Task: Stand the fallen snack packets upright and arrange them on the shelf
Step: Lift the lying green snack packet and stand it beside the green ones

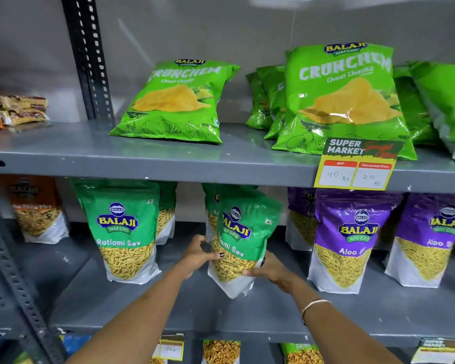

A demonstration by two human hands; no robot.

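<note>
On the middle shelf [121, 308] I hold a green Ratlami Sev packet [243, 232], tilted with its top leaning right and its bottom corner on the shelf. My left hand [199, 254] grips its left edge. My right hand [269, 269] grips its lower right side. Another Ratlami Sev packet [125, 229] stands upright to the left. Behind the held one, more green packets [212, 206] are partly hidden. Two purple Aloo Sev packets [350, 240] stand upright to the right.
The upper shelf [63, 156] carries green Crunchem chip bags [176, 101] leaning back, and a yellow price tag [357, 166] hangs from its edge. An orange mix packet [38, 211] stands at far left. Perforated steel uprights [90, 61] frame the bay. More packets sit on the shelf below.
</note>
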